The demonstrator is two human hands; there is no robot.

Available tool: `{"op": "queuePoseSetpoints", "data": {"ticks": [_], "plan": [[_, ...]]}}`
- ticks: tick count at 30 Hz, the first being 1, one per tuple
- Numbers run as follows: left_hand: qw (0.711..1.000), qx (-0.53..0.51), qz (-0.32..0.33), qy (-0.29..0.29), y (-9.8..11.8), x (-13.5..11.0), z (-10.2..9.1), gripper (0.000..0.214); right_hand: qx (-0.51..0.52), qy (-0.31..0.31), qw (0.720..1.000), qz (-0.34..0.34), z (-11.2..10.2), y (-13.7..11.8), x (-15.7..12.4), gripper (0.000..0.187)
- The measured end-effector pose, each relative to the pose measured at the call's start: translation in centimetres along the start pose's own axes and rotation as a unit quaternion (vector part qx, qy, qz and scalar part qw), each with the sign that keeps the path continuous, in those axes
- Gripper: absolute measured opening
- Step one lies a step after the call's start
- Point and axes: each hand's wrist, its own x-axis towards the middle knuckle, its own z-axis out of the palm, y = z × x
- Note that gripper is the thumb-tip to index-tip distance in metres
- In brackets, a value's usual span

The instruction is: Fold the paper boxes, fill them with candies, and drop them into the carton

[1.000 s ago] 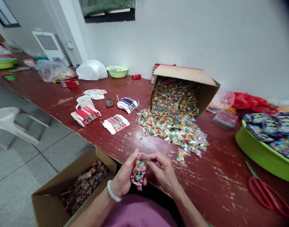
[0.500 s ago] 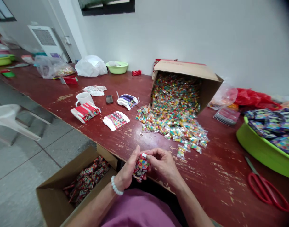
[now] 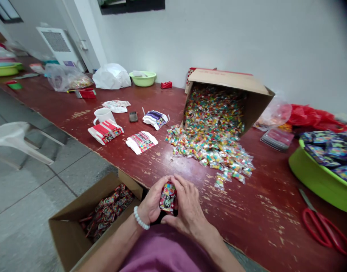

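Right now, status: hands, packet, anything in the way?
Left hand holding packet, right hand cupped at its side. Packet's printed face visible. Scissors lie apart from both hands; no obstruction seen.

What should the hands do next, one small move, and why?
Probably carry the printed packet to the open cardboard box at the left and release it there. The left hand holds the packet, the right hand is cupped close against it, and the box already contains many similar-looking packets. The packet's top is partly hidden, so I can't confirm it's closed.
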Motion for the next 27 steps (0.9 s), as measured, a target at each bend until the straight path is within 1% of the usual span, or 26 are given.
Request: {"op": "queuePoseSetpoints", "data": {"ticks": [1,3,5,6,8,9,10,11,12,13,14,15,16,18,19,23,25,27], "plan": [[1.000,0.004,0.003,-0.004,0.1,0.0,-0.2,0.019,-0.016,-0.003,1.000,-0.010,0.3,0.0,0.2,0.095],[0.999,0.028,0.007,-0.021,0.2,-0.1,-0.6,0.029,-0.025,-0.007,0.999,-0.033,0.8,-0.2,1.0,0.088],[0.997,0.060,0.037,-0.032,0.4,-0.4,-1.3,0.035,-0.015,-0.004,0.999,-0.049,1.4,-0.5,1.8,0.078],[0.995,0.080,0.059,-0.031,0.7,-0.7,-1.8,0.036,-0.003,-0.006,0.998,-0.057,1.7,-0.8,2.2,0.078],[0.986,0.143,0.090,-0.013,1.6,-1.5,-3.2,0.037,0.031,-0.019,0.997,-0.069,2.3,-1.1,2.7,0.087],[0.976,0.191,0.100,0.007,2.4,-2.1,-4.2,0.040,0.046,-0.028,0.996,-0.070,2.6,-1.1,2.7,0.095],[0.961,0.253,0.108,0.035,3.4,-2.7,-5.3,0.043,0.058,-0.037,0.995,-0.067,2.8,-0.8,2.7,0.101],[0.935,0.325,0.119,0.072,4.6,-3.3,-6.6,0.046,0.064,-0.040,0.995,-0.059,3.0,-0.3,2.6,0.102],[0.893,0.410,0.146,0.114,5.9,-3.9,-8.0,0.046,0.064,-0.035,0.996,-0.045,3.1,0.4,2.5,0.097],[0.829,0.507,0.173,0.157,7.2,-4.3,-9.2,0.043,0.060,-0.025,0.997,-0.029,3.3,1.4,2.3,0.086],[0.755,0.599,0.186,0.191,8.5,-4.4,-10.3,0.040,0.054,-0.006,0.998,-0.012,3.5,2.4,2.2,0.072],[0.685,0.664,0.211,0.214,9.7,-4.2,-11.2,0.037,0.048,0.015,0.999,0.004,3.7,3.5,2.0,0.058],[0.622,0.712,0.236,0.225,10.6,-3.6,-11.6,0.037,0.042,0.037,0.998,0.017,4.0,4.5,1.9,0.049],[0.517,0.776,0.276,0.235,11.9,-1.1,-11.5,0.038,0.027,0.064,0.997,0.026,4.4,6.0,1.6,0.039],[0.501,0.784,0.280,0.238,12.2,0.6,-11.0,0.039,0.020,0.069,0.997,0.022,4.6,6.5,1.5,0.037],[0.471,0.793,0.269,0.278,12.9,7.7,-8.0,0.049,0.012,0.059,0.998,0.004,4.9,6.8,1.3,0.030],[0.463,0.799,0.256,0.286,13.2,9.9,-7.2,0.048,0.015,0.056,0.998,0.008,4.8,6.7,1.3,0.029],[0.461,0.805,0.242,0.283,13.6,11.0,-7.1,0.043,0.013,0.053,0.998,0.011,4.7,6.6,1.3,0.028]]}}
